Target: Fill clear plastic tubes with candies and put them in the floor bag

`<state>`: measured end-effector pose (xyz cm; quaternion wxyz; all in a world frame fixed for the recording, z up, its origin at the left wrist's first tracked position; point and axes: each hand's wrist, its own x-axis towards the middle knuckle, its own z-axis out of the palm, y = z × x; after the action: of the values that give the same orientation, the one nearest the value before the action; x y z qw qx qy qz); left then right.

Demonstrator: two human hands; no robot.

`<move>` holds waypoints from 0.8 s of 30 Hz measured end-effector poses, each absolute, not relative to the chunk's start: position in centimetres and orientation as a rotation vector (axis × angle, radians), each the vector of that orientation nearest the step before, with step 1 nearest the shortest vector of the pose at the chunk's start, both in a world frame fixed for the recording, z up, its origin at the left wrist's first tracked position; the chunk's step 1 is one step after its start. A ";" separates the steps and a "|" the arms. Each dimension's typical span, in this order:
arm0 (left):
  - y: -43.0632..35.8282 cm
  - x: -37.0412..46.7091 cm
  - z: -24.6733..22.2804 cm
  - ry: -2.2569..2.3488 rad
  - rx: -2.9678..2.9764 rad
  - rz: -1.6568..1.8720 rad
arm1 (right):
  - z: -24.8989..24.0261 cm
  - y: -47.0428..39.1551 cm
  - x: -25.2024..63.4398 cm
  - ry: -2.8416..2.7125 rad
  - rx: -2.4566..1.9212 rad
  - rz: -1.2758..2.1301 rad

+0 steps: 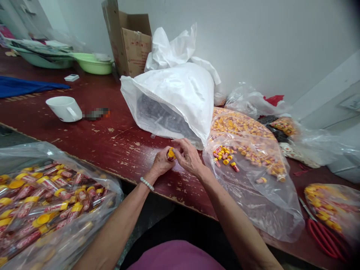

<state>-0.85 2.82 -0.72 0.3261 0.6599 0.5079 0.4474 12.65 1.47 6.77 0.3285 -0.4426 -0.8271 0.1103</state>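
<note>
Over the table's front edge, my left hand [162, 164] is closed around a small tube with a yellow cap [171, 153]; most of the tube is hidden in the fingers. A bracelet of pale beads [147, 183] circles that wrist. My right hand [188, 156] meets it from the right, its thumb and fingers closed in at the cap. Just behind both hands lies a white sack [180, 88], its mouth facing me, full of clear plastic tubes [160, 114]. To the right, small yellow-capped pieces [225, 154] spill from a clear bag [253, 198].
At lower left, an open plastic bag [108, 180] holds many yellow-capped tubes [53, 183]. Red-handled scissors [323, 236] lie at the right beside another filled bag [332, 206]. A white mug [64, 108], a green basin [94, 64] and a cardboard box [136, 48] stand further back.
</note>
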 end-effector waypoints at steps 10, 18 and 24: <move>4.0 -1.0 -2.5 1.183 1.762 1.260 | 4.8 -2.2 10.5 -2.288 -1.325 0.048; 2.5 -1.1 -0.3 1.060 1.367 1.201 | 5.3 -1.3 13.8 -1.834 -1.228 0.551; -1.6 0.1 0.7 0.794 1.049 1.086 | 3.3 -3.5 13.5 -2.409 -1.036 -0.014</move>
<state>0.06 -1.61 0.74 0.6578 0.4632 0.3507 0.4793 13.52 -3.52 3.30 0.2565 -0.3819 -0.8879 -0.0052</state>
